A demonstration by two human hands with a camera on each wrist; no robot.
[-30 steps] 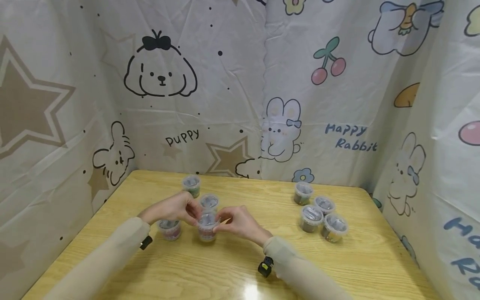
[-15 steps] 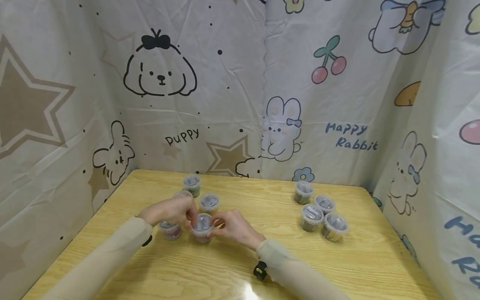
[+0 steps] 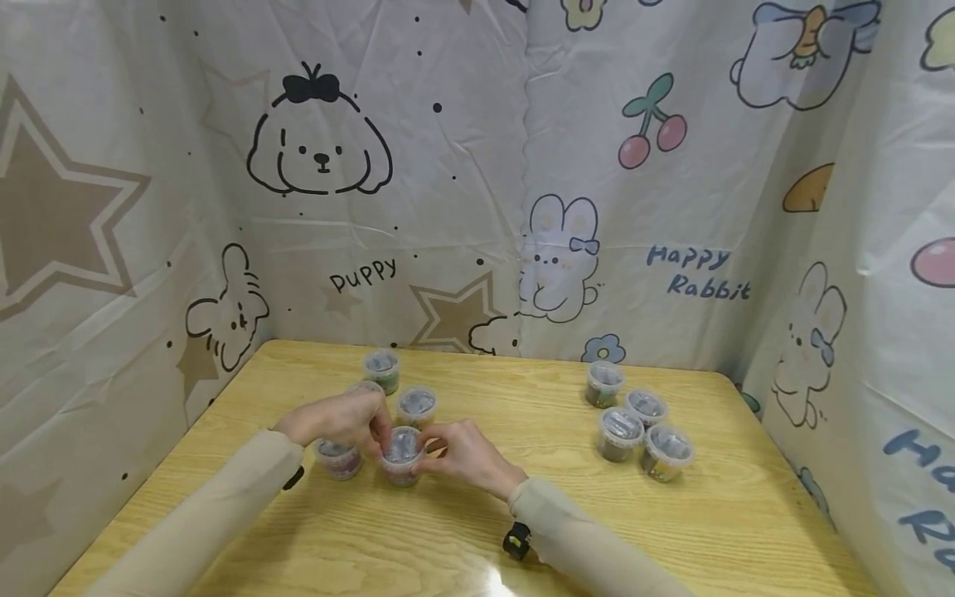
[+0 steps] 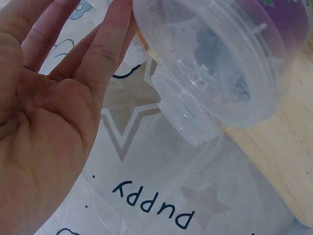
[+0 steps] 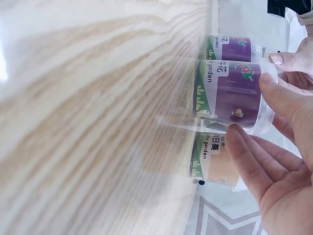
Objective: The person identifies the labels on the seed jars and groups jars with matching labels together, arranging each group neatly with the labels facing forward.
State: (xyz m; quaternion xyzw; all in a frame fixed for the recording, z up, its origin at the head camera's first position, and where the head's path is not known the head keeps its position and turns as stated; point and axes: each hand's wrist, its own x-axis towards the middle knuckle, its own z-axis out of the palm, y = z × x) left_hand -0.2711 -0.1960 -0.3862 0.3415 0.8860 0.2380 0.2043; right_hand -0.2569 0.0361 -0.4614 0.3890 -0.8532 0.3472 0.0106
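Note:
A small clear-lidded plastic tub with a purple flower-garden label stands upright on the table, between both hands. My left hand pinches its lid rim from the left, and the right hand holds it from the right by thumb and fingers. In the right wrist view, the right hand has its thumb at the lid rim of the purple-labelled tub. Close by the left hand stands another purple-labelled tub. Behind are an orange-labelled tub, a green-tinged tub and one partly hidden by the left hand.
At the right of the wooden table several similar tubs stand grouped, among them a front one and a rear one. A printed cloth hangs along the back and sides of the table.
Over the second, both hands have shifted the tub slightly left, nearer the other purple-labelled tub. A gap now shows between it and the tub behind. The last half second shows almost no movement.

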